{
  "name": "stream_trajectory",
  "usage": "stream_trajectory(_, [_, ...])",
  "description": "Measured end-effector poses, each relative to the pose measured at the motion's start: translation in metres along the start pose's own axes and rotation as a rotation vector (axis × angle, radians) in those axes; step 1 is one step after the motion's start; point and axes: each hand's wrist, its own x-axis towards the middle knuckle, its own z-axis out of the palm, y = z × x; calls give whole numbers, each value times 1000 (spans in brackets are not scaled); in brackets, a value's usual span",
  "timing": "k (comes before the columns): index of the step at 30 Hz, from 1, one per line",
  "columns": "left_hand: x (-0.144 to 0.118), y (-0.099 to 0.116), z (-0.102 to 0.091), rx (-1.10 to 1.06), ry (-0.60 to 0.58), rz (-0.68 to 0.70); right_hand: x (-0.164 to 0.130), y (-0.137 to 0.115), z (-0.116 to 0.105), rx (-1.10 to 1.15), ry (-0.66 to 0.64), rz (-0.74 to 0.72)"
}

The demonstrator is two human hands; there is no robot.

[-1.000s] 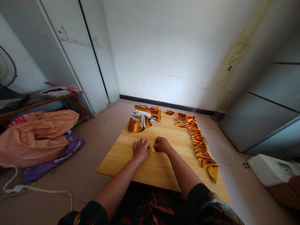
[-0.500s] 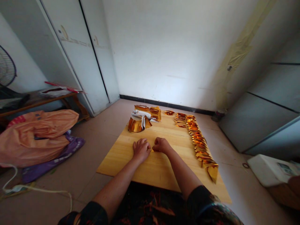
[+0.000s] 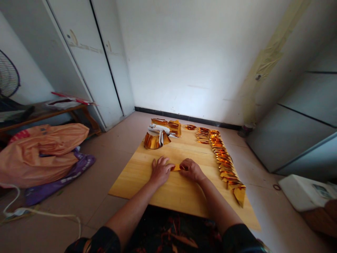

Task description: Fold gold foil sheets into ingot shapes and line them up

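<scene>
Left hand [image 3: 161, 171] lies flat, fingers spread, pinning one end of a small folded gold foil paper [image 3: 177, 168]; right hand [image 3: 192, 169] pinches the other end. The foil lies between both hands on the pale wooden board [image 3: 139, 175]. A sharp crease probably needs firm, even pressure.

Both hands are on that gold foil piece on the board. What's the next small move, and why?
Probably press the fold flat, running the right hand along the gold foil piece while the left hand pins it. The piece lies on the wooden board between both hands, only partly visible.
</scene>
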Motion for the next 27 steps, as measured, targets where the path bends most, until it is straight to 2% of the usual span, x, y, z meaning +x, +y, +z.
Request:
stream_trajectory(8, [0,1,-4,7,-1,52,-10,10,11,60,151,-120])
stream_trajectory(15, [1,2,-2,-11,48,53,-14,10,15,74,243,-156])
stream_trajectory(23, [5,7,-1,-16,107,117,-14,6,19,-54,305,-95])
stream_trajectory(27, [11,13,1,19,121,71,-14,-1,19,-146,276,-59])
